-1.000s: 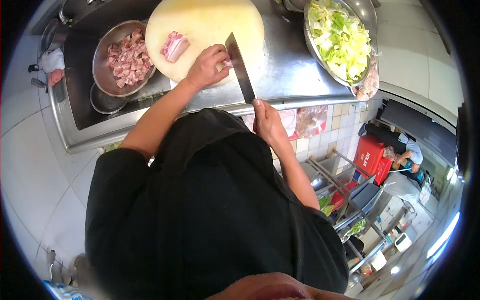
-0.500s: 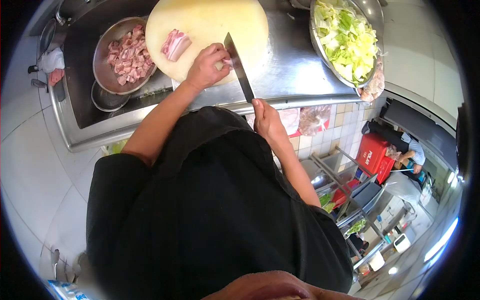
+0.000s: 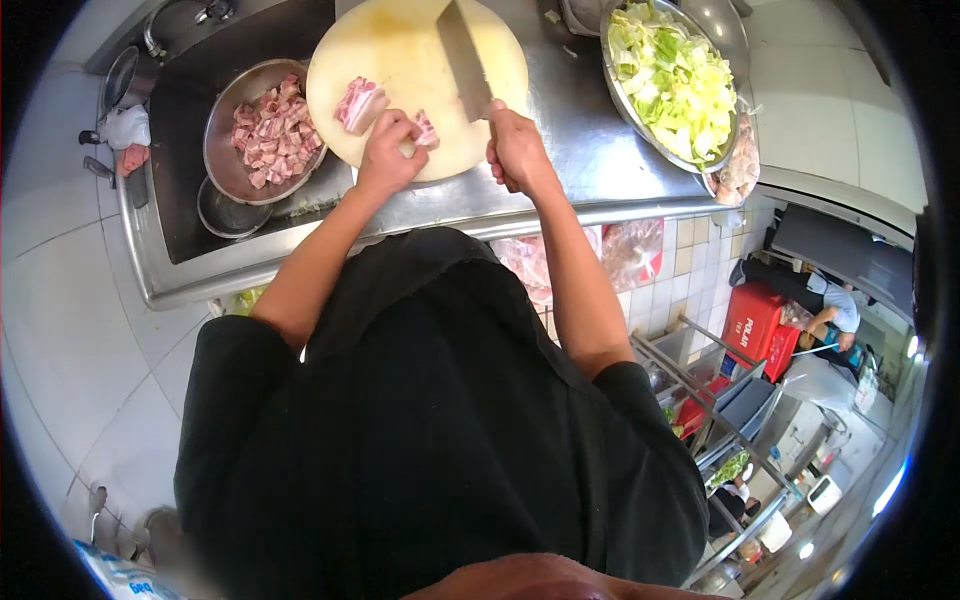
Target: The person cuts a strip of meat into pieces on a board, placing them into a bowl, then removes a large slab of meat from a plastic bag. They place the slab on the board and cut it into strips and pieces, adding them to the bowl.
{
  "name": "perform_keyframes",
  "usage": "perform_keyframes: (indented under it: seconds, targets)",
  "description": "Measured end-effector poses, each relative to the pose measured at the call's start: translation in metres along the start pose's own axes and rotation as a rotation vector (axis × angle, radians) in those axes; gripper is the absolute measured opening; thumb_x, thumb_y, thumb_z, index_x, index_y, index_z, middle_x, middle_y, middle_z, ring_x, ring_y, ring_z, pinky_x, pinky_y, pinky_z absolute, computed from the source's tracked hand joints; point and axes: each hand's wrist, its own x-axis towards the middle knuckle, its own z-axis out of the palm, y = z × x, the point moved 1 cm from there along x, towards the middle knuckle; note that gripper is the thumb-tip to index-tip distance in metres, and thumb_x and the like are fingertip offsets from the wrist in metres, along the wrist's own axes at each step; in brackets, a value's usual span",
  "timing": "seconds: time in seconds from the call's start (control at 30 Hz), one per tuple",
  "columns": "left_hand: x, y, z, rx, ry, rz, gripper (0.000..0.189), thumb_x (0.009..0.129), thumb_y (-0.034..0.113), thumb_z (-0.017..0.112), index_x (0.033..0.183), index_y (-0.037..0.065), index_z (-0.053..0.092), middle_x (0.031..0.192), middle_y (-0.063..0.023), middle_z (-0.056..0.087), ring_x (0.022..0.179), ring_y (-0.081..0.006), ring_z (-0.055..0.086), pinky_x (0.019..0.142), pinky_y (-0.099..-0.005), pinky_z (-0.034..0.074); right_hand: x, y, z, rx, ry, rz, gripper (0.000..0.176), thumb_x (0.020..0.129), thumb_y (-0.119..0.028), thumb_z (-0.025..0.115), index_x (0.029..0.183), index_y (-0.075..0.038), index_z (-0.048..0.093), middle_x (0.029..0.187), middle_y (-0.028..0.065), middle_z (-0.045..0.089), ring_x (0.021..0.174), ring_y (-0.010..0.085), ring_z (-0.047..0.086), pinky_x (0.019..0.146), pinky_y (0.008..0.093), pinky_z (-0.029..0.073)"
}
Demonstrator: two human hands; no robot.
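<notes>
right hand (image 3: 517,150) is gripping the cleaver (image 3: 464,62). left hand (image 3: 391,152) is pinching some meat (image 3: 426,131) on the board (image 3: 400,45).

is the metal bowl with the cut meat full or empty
Partly full: chopped meat covers much of the bowl, its inner wall showing.

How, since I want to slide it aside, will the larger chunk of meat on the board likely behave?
The chunk is raw meat, so it would probably give when squeezed. Its pale fat layers suggest a slippery grip. Its blocky shape makes rolling unlikely.
</notes>
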Motion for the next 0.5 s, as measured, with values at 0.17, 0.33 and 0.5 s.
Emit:
perform_keyframes:
  seconds: [0.17, 0.33, 0.5]
  targets:
    - [0.007, -0.004, -0.001, 0.047, 0.065, -0.004, 0.032, 0.075, 0.01, 0.078, 0.1, 0.0, 0.06, 0.101, -0.0141, 0.059, 0.094, -0.0334, 0.062, 0.085, -0.0431, 0.051, -0.044, -0.001, -0.016, 0.065, 0.09, -0.14, 0.057, 0.111, -0.052, 0.036, 0.08, -0.006, 0.051, 0.058, 0.0071, 0.052, 0.038, 0.0161, 0.047, 0.034, 0.0319, 0.034]
    - [0.024, 0.002, 0.014, 0.248, -0.094, 0.083, 0.034, 0.076, 0.009, 0.074, 0.103, 0.002, 0.055, 0.103, -0.0163, 0.062, 0.097, -0.0373, 0.063, 0.085, -0.0458, 0.051, -0.038, 0.023, -0.015, 0.061, 0.141, -0.194, 0.054, 0.111, -0.048, 0.043, 0.104, 0.0, 0.067, 0.058, 0.0048, 0.052, 0.038, 0.0147, 0.046, 0.036, 0.0297, 0.035]
    - [0.021, 0.024, 0.0, -0.075, 0.134, -0.017, 0.029, 0.078, 0.003, 0.069, 0.102, 0.003, 0.055, 0.105, -0.0169, 0.063, 0.097, -0.0341, 0.064, 0.084, -0.0416, 0.053, -0.027, 0.043, -0.002, -0.515, 0.254, -0.307, 0.054, 0.099, -0.047, 0.064, 0.133, -0.005, 0.067, 0.088, 0.0179, 0.076, 0.084, 0.0413, 0.073, 0.081, 0.0519, 0.056]
